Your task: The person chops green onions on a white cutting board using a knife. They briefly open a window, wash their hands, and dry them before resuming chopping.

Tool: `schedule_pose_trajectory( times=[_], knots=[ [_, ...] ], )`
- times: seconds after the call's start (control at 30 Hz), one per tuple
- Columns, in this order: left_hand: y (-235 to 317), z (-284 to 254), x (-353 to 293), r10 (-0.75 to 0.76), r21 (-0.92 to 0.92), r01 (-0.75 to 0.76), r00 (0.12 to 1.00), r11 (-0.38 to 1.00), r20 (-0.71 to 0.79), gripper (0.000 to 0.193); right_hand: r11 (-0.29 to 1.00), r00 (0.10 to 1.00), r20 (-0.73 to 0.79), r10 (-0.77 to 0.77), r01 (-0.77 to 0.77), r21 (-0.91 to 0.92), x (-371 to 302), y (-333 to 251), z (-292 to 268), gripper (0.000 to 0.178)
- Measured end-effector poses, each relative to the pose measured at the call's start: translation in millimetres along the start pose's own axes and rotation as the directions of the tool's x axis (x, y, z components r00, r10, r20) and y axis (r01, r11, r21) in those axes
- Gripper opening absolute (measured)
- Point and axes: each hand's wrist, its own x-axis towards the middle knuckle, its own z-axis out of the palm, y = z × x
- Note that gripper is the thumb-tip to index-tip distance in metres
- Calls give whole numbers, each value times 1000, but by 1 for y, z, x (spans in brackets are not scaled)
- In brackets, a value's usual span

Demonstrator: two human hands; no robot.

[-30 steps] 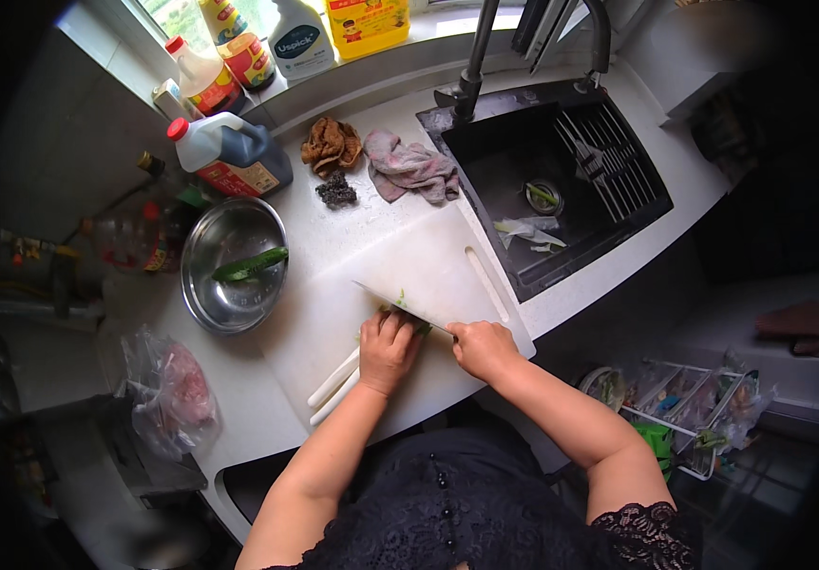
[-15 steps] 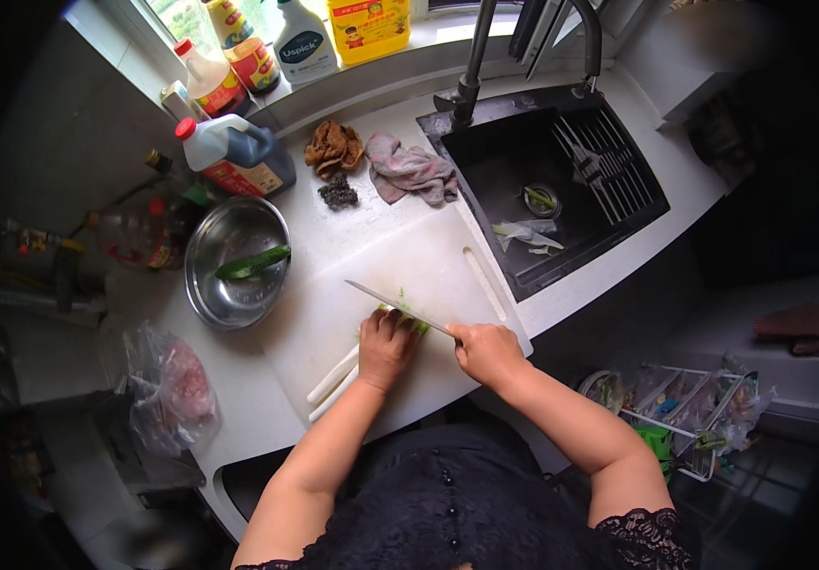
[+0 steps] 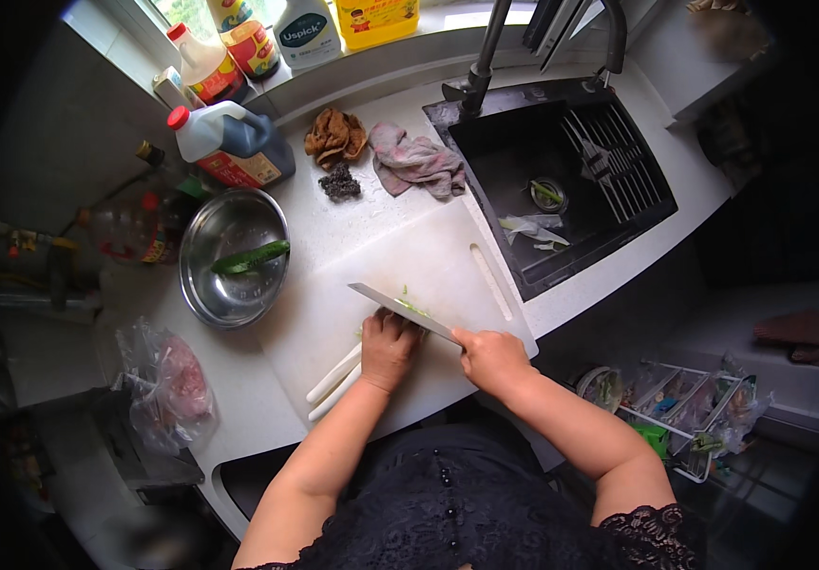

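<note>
My right hand (image 3: pixel 493 361) is closed round the handle of a kitchen knife (image 3: pixel 400 310), whose blade points up and to the left across the white cutting board (image 3: pixel 428 247). Beside the blade, my left hand (image 3: pixel 390 351) presses down with bent fingers on a bunch of green onions. Their long white stalks (image 3: pixel 335 374) stick out behind that hand toward the board's near left edge. Small cut green bits (image 3: pixel 413 306) lie on the far side of the blade. The green ends under my left fingertips are mostly hidden by the hand and knife.
Left of the board stands a steel bowl (image 3: pixel 191 249) with a cucumber (image 3: pixel 253 257). A black sink (image 3: pixel 514 142) lies at the right. Behind are a grey cloth (image 3: pixel 417 160), a brown crumpled thing (image 3: pixel 335 138) and a large jug (image 3: pixel 234 147). Bagged meat (image 3: pixel 181 380) sits at the left.
The knife's blade has tilted so more of its flat side shows, and my right hand has shifted slightly. My left hand keeps its hold on the green onions. The whole view has shifted a little.
</note>
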Motion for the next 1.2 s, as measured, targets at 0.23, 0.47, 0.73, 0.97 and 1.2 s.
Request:
schedule_pose_trajectory(
  times=[0.23,0.47,0.73,0.97,1.2],
  knots=[
    [3,-7,7,-6,-7,6,1000,1000,16,26,996,982,176,69,-57,-75,-5,13,-29,27],
    [3,-8,10,-21,-9,21,999,1000,37,29,997,982,173,75,-74,-11,28,3,-12,33],
    [0,-7,8,-10,-11,10,1000,1000,19,26,997,963,261,70,-58,-52,30,16,-14,31],
    [5,-8,9,-28,-29,28,1000,999,-4,27,995,991,97,95,-97,17,36,15,28,28],
    [4,-6,6,-7,-25,7,1000,1000,-4,30,997,999,19,32,-33,65,29,19,10,29]
  ],
)
